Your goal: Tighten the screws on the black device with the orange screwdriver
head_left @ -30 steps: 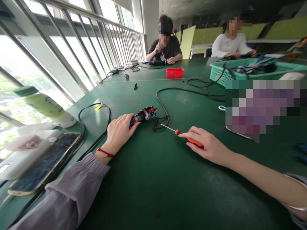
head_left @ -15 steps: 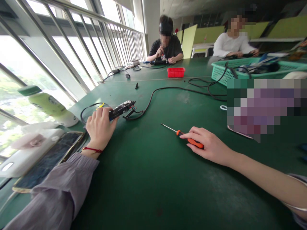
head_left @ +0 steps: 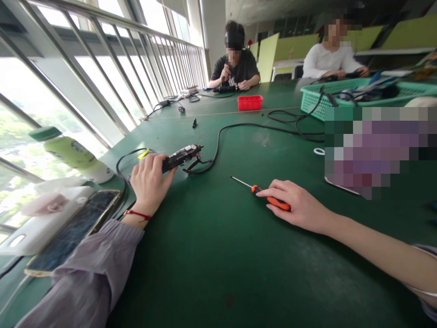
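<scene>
My left hand is wrapped round a black corded device with its inner parts exposed at the far end. A thin black piece and wires hang beside that end, where a black cable leads off across the table. Further right, my right hand rests low over the green table with its fingers on the orange and black handle of a screwdriver. The screwdriver's thin metal shaft points up and left, towards the device. Part of the handle is hidden under my palm.
Left, by the railing, are a bottle, a phone and a white case. Beyond are a small black part, a red box, a green basket and a white ring. Two people sit across the table.
My left hand has shifted slightly right with the black device, and the cable's near end has moved along. My right hand and the screwdriver stay in place.
</scene>
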### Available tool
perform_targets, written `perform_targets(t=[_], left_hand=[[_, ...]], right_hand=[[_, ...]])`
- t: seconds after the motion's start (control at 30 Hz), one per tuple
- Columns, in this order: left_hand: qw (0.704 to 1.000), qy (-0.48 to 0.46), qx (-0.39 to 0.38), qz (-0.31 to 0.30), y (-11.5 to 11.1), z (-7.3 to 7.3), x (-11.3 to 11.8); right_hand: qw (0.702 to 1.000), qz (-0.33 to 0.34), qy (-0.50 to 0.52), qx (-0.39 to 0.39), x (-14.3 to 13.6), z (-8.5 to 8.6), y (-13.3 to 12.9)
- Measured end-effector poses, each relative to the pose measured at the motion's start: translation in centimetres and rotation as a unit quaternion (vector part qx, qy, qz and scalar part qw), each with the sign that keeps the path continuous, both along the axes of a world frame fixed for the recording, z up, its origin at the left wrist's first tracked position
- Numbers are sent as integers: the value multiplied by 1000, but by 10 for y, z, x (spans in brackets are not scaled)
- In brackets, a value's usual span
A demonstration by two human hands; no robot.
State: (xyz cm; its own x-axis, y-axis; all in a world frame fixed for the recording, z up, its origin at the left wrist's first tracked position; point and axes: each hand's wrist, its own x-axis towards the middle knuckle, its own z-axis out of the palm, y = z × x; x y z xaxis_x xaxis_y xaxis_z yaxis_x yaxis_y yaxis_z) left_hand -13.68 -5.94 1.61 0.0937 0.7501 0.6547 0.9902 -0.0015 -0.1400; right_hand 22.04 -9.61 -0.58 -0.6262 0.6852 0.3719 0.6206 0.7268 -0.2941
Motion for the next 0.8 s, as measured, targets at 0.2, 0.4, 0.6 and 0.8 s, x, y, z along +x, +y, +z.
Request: perform_targets(t=[0.2,0.4,0.6,0.8], left_hand=[[990,57,-24,-127,0,-1,34],[977,60,-51,-198,16,-3,75],[962,57,-102,-248,40,-9,93],[958,40,-116,-258,48,-13,88]], right_hand=[[1000,5,25,7,-1,1,-1],[992,46,101,57,4,2,-5],[984,49,144,91,6,4,-8],[990,48,104,78,4,2,-6]])
